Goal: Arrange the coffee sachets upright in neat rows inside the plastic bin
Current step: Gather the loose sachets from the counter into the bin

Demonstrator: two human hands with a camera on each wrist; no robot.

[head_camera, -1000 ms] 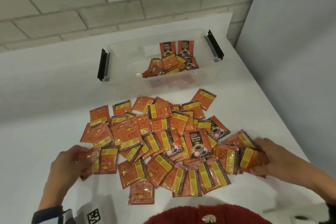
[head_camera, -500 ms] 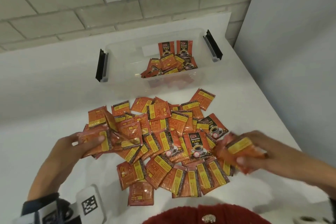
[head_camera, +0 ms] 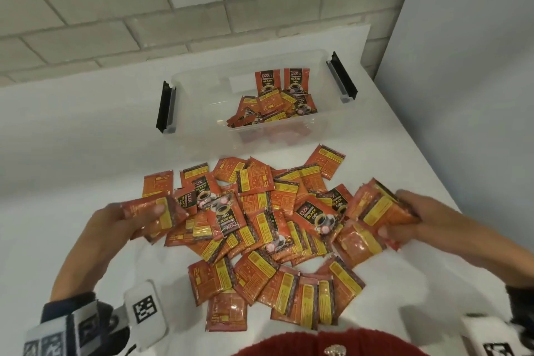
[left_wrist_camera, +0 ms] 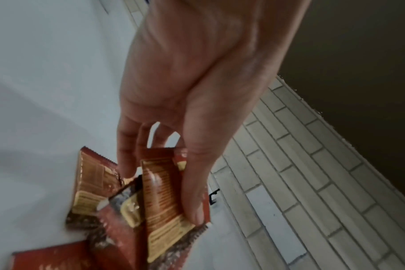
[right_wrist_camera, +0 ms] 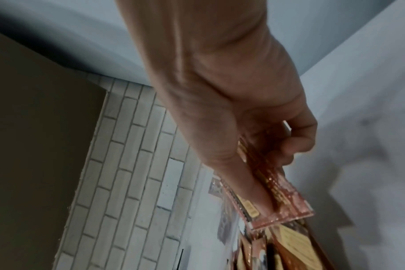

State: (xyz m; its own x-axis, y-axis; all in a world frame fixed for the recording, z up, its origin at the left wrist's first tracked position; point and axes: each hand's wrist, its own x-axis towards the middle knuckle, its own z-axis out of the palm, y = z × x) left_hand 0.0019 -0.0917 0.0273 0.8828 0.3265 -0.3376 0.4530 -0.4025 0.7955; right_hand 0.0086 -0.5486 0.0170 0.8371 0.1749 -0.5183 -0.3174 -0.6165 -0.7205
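Orange-red foil sachets, held: left hand [head_camera: 124, 220] pinches a small bunch of sachets [head_camera: 156, 212] between thumb and curled fingers at the left edge of the heap; in the left wrist view the thumb [left_wrist_camera: 192, 191] lies along the top packet, fingers behind. Right hand [head_camera: 416, 220] clamps a thicker fanned stack [head_camera: 378, 208] at the right edge, thumb on top, fingers curled beneath; count in either hand cannot be told. Loose stock: a scattered, overlapping heap of coffee sachets [head_camera: 260, 228] on the counter [head_camera: 72, 182], mostly back side up, a few showing the black front. Plastic bin [head_camera: 202, 89], clear, with 2 black side latches, stands beyond the heap near the wall; inside, 2 sachets [head_camera: 281, 81] stand upright against its far side, others [head_camera: 268, 113] lying tumbled before them, no full row yet. Handling, as judged: packets light, thin, pliant and slick, apt to fan and slide from a stack; best squared edge-on and gripped across the flat faces near the middle. Surface: white, smooth counter. Room: pale painted brick wall [head_camera: 144, 9] behind, plain grey-blue panel [head_camera: 476, 66] to the right.
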